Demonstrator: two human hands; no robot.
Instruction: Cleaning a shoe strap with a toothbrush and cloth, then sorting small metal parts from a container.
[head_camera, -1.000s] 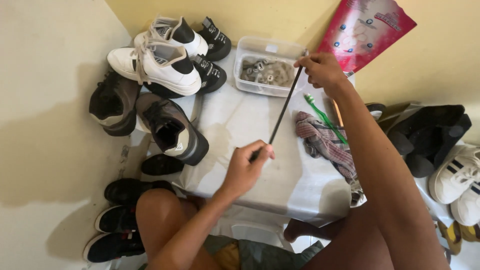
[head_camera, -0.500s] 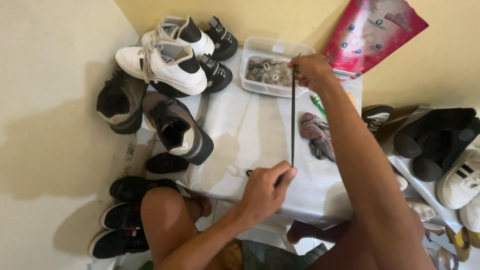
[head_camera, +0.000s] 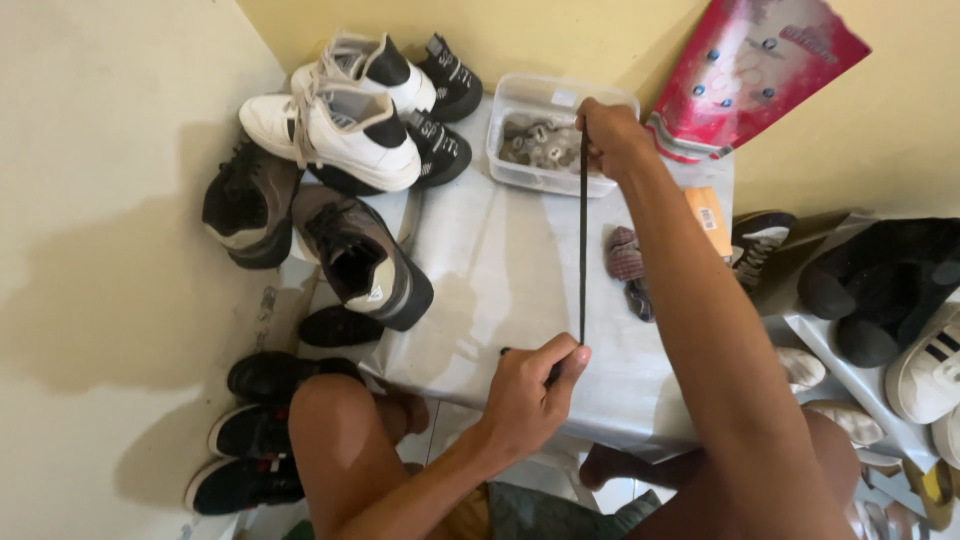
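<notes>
A black shoelace (head_camera: 583, 240) runs taut between both my hands above a low table covered in light paper (head_camera: 500, 260). My left hand (head_camera: 530, 395) pinches its near end by the table's front edge. My right hand (head_camera: 612, 138) grips its far end beside a clear plastic box (head_camera: 520, 135) holding small grey pieces. A crumpled striped cloth (head_camera: 628, 265) lies on the table just right of the lace.
White-and-black sneakers (head_camera: 340, 125) and a grey sneaker (head_camera: 365, 260) crowd the table's left side. Dark shoes (head_camera: 250, 430) lie on the floor by my left knee. More shoes (head_camera: 890, 300) sit at the right. A red bag (head_camera: 760, 70) leans on the yellow wall.
The lace has swung from slanted to nearly straight up the picture. My left hand drew back toward the front edge, stretching it tight. My right hand stayed near the plastic box.
</notes>
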